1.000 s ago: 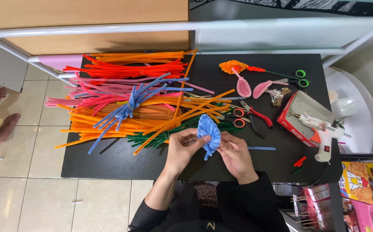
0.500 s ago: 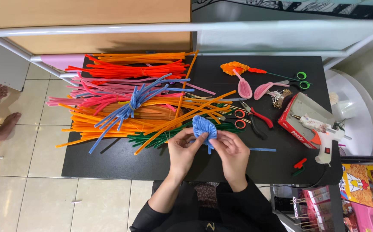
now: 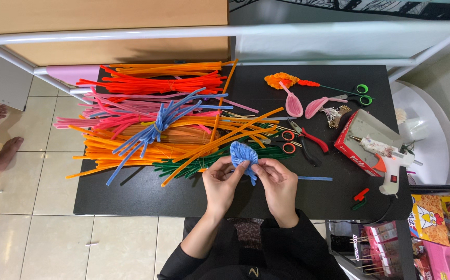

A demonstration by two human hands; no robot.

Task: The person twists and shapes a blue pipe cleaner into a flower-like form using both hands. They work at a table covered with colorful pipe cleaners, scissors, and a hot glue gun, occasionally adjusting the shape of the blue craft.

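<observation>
Blue pipe-cleaner petal — pinched btwn left hand & right hand.

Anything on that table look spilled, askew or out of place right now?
Nothing spilled or damaged. The pipe cleaners lie in a loose, crisscrossed heap, and the glue gun rests half on a tilted red box near the table edge. Both hands hold a blue petal.

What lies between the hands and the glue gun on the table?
In the head view, a loose blue pipe cleaner lies between the hands and glue gun; otherwise bare black table.
</observation>
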